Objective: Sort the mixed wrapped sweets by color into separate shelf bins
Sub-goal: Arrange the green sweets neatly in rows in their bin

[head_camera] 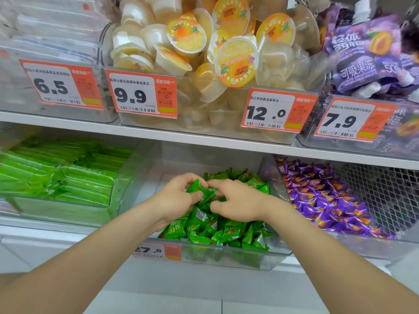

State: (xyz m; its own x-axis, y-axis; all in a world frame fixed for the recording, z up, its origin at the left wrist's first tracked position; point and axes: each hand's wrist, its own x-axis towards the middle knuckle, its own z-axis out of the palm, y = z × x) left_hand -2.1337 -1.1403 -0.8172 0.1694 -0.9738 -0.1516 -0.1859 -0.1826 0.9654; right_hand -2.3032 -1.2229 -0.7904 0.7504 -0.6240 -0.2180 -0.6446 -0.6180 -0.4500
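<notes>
Both my hands reach into the clear middle bin [226,257] on the lower shelf, which holds a heap of green wrapped sweets [226,232]. My left hand [174,200] grips a bunch of green sweets [199,191], fingers and thumb curled round them. My right hand [235,200] lies palm down on the heap beside it, fingertips touching that same bunch; what sits under its palm is hidden. The bin to the right [340,243] is filled with purple wrapped sweets [326,200].
A left bin holds long green packets [59,177]. On the upper shelf stand bins of yellow jelly cups [204,53], purple pouches [367,57] and clear packets [52,35], with orange price tags [140,94] on their fronts. A wire mesh panel [385,196] is at right.
</notes>
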